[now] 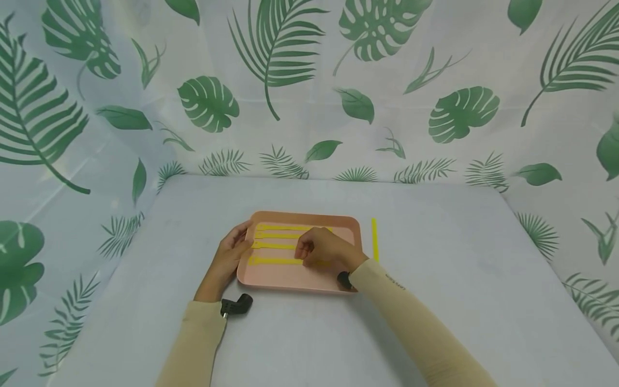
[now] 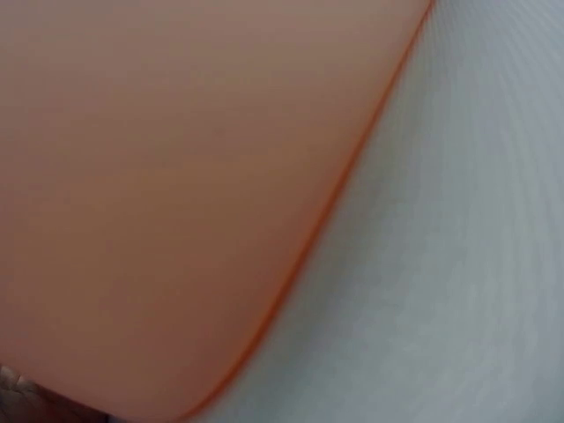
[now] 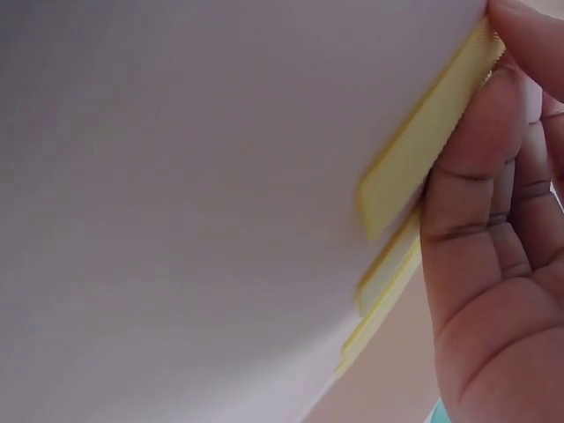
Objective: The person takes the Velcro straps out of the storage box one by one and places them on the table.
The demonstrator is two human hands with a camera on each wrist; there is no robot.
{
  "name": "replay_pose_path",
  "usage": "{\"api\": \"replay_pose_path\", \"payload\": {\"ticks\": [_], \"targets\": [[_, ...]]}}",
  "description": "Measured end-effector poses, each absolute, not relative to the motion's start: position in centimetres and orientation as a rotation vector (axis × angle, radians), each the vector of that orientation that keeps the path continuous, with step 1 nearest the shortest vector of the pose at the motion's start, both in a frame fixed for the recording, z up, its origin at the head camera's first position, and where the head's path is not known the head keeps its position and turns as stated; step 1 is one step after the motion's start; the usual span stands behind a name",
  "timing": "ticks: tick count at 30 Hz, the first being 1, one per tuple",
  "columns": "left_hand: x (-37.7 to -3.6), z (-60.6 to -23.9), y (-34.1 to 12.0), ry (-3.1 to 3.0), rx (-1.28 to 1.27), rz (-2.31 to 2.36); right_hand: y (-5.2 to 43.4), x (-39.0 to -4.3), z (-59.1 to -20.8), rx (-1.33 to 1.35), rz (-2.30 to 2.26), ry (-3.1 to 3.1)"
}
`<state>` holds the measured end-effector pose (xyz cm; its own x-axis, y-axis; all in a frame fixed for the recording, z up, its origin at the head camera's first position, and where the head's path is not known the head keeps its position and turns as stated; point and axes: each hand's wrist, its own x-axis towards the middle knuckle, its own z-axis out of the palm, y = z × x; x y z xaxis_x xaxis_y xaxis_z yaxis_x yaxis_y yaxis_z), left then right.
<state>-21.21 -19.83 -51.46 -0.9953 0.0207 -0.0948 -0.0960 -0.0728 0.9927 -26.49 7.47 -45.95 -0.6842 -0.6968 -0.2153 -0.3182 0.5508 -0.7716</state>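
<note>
A pink tray (image 1: pixel 290 277) lies on the pale table with several yellow strips (image 1: pixel 273 245) laid across it. My left hand (image 1: pixel 240 244) holds the tray's left rim, thumb over the edge. In the left wrist view the tray (image 2: pixel 176 176) fills most of the picture. My right hand (image 1: pixel 306 257) hovers over the tray's middle with its fingers curled down on the nearest yellow strip (image 1: pixel 271 261). In the right wrist view the fingers (image 3: pixel 476 176) pinch the end of a yellow strip (image 3: pixel 414 167), with two more strip ends below it.
One more yellow strip (image 1: pixel 374 239) lies on the table (image 1: pixel 459 269) just right of the tray. A leaf-print curtain (image 1: pixel 309 80) closes in the table at the back and on both sides. Bare tabletop (image 2: pixel 458 264) shows beside the tray.
</note>
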Motion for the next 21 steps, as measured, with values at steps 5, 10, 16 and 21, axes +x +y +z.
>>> {"api": "replay_pose_path", "payload": {"ticks": [5, 10, 16, 21], "targets": [[-21.1, -51.4, -19.7, 2.065, -0.077, 2.255, 7.6, -26.3, -46.0, -0.823, -0.948, 2.31], [-21.1, -51.4, -19.8, 2.071, -0.08, 2.25, 8.1, -26.2, -45.4, -0.881, -0.95, 2.324], [-21.0, -51.4, -19.9, 2.073, -0.108, 2.234, 9.5, -26.1, -44.3, -0.985, -1.079, 2.307], [-21.1, -51.4, -19.8, 2.084, -0.109, 2.226, 10.7, -26.3, -43.5, -1.014, -1.168, 2.318]]}}
